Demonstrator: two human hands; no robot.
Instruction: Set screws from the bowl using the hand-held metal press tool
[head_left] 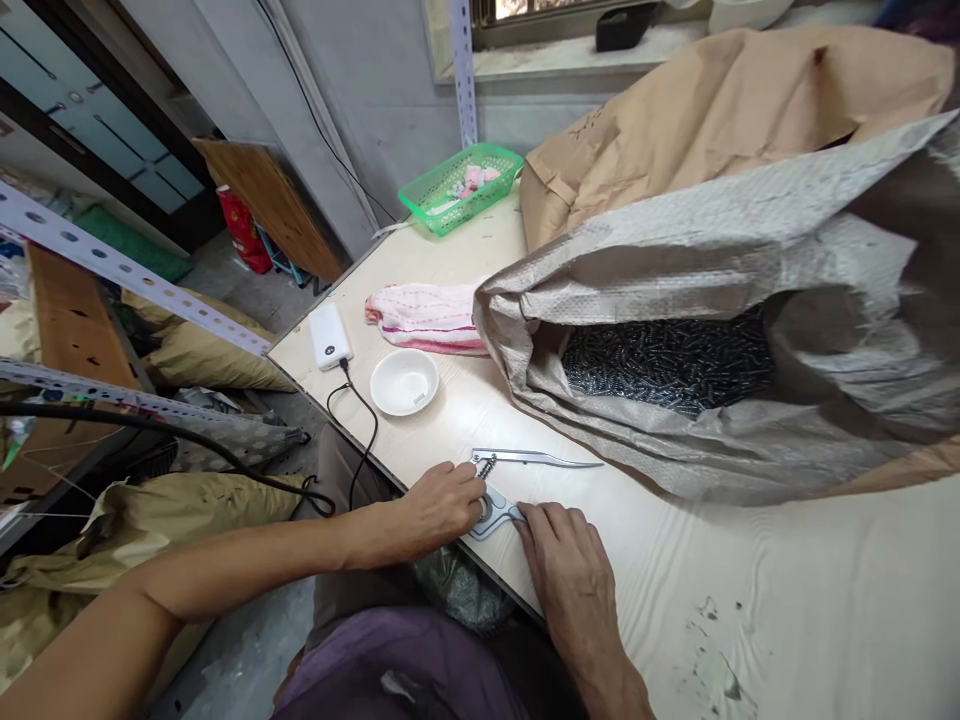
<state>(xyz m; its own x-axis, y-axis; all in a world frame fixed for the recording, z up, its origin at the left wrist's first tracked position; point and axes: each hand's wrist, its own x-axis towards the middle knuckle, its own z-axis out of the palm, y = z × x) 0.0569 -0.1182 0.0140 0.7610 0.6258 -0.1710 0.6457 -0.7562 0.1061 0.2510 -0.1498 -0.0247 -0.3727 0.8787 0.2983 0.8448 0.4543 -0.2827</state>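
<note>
Pinches grey-blue metal piece (498,510) with left hand (442,503) and right hand (566,558) near front edge of tabletop (795,570); faces silver handle (525,457) just beyond, nearer left, lengthwise toward sack (675,245).

Soft light brightens the tabletop (795,580), and the view's edges stretch.

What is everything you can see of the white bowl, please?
The white bowl is round and shallow, smooth and slightly glossy, perhaps plastic or ceramic. It stands upright on the table, near the striped cloth and the black cable. A small greyish patch shows inside, too small to identify. The left hand does not touch it.
</note>
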